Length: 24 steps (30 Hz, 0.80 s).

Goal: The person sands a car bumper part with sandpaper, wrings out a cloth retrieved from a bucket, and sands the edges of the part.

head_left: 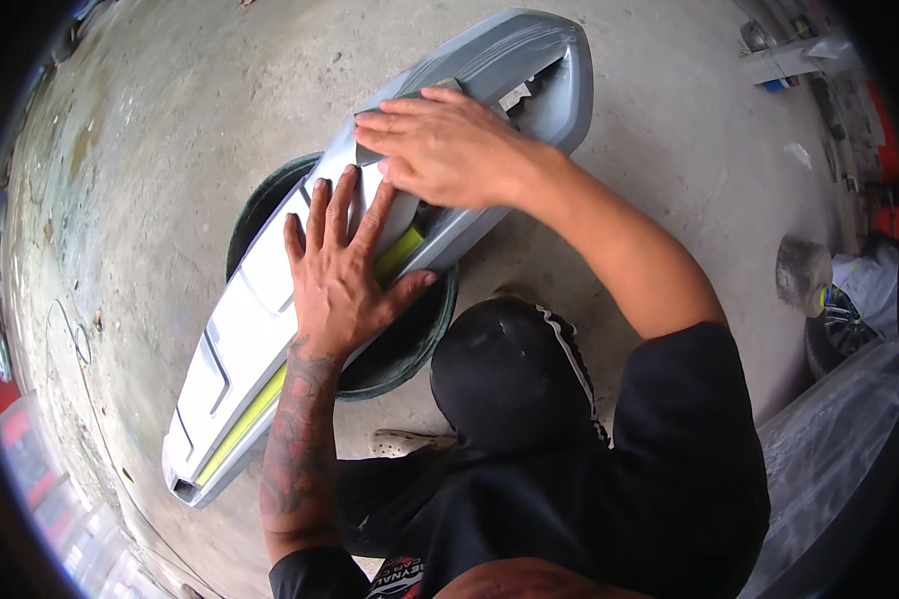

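Note:
A long silver-grey car bumper (255, 314) with a yellow-green strip along its near side lies slantwise in front of me, across a dark round tub (400, 374). My left hand (340, 265) rests flat on the bumper's middle, fingers spread, holding nothing. Farther up, my right hand (445, 150) presses on a dark grey-green piece of sandpaper (368, 152) against the bumper's surface. The sandpaper's edges show past the fingertips; the rest is hidden under the palm. The bumper's far end is a duller grey with pale smears and has an opening.
Under the tub is a stained concrete floor (659, 140). A thin cable or hose (95, 399) runs along the left. At the right stand a grey cylindrical block (804, 275), a wheel (842, 329) and clear plastic sheeting (829, 449). My bent knee (499, 374) is close to the tub.

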Motion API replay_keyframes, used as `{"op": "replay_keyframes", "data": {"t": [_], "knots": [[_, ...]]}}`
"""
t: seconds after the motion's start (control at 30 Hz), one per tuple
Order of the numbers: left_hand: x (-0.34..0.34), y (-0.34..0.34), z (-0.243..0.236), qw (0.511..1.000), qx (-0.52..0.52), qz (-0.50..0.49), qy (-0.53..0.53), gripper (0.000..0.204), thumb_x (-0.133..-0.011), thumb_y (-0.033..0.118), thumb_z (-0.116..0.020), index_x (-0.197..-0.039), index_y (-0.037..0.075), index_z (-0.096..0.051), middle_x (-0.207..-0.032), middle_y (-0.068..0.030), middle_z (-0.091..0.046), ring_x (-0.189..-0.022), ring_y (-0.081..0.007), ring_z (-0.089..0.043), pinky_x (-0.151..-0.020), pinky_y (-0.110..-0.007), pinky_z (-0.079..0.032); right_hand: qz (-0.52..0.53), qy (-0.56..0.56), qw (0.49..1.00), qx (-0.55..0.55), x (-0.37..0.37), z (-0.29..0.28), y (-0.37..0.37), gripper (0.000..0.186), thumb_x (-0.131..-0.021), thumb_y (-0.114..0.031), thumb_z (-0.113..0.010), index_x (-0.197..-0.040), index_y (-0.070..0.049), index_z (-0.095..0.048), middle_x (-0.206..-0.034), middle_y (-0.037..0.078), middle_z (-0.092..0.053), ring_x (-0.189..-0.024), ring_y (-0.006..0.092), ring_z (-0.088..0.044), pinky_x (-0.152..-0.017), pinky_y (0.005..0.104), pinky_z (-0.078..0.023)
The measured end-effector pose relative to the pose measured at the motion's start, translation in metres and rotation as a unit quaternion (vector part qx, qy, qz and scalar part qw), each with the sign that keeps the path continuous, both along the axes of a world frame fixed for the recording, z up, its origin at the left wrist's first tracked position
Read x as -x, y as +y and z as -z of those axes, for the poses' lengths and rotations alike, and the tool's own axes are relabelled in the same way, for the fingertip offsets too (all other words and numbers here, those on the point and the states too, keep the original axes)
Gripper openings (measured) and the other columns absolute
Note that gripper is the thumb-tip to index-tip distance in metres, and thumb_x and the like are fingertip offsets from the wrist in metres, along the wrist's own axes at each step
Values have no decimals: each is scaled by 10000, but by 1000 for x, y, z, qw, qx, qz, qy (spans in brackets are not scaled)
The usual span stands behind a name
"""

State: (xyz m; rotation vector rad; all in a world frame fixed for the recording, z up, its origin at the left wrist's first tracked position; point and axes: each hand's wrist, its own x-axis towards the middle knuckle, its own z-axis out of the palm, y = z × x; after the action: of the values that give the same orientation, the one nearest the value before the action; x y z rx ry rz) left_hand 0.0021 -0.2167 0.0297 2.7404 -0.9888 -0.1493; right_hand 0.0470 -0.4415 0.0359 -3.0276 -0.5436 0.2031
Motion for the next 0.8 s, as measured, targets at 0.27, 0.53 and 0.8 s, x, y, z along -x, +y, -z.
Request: {"op": "replay_keyframes", "data": {"t": [0.27, 0.53, 0.8], "knots": [[-1, -1, -3, 1000, -5, -3, -7, 1056, -715, 770, -709, -1579, 280, -352, -1638, -150, -279, -1528, -385, -215, -1196, -636, -136, 175, 10, 984, 40, -47, 8, -76, 555, -1075, -378, -283, -1545, -105, -396, -1624, 59, -358, -1504, 241, -319, -1235, 467, -241], [0, 0, -5, 1000, 0, -1, -2, 1078, -693, 759, -728, -1581, 282, -347, -1635, -152, -283, -1527, -386, -213, -1202, -633, -126, 85, -27, 993, -77, -25, -2, -48, 494, -1070, -361, -336, -1439, -113, -551, -1518, 42, -517, -1422, 218, -452, -1191, 460, -315], [2, 0, -5, 1000, 7, -6, 9, 1022, -728, 621, -787, -1586, 337, -309, -1637, -133, -277, -1528, -381, -208, -1185, -654, -159, -1, -127, 982, -143, -6, 7, -11, 416, -1002, -302, -409, -1226, -64, -666, -1332, 96, -651, -1272, 242, -584, -1087, 493, -417]]}}
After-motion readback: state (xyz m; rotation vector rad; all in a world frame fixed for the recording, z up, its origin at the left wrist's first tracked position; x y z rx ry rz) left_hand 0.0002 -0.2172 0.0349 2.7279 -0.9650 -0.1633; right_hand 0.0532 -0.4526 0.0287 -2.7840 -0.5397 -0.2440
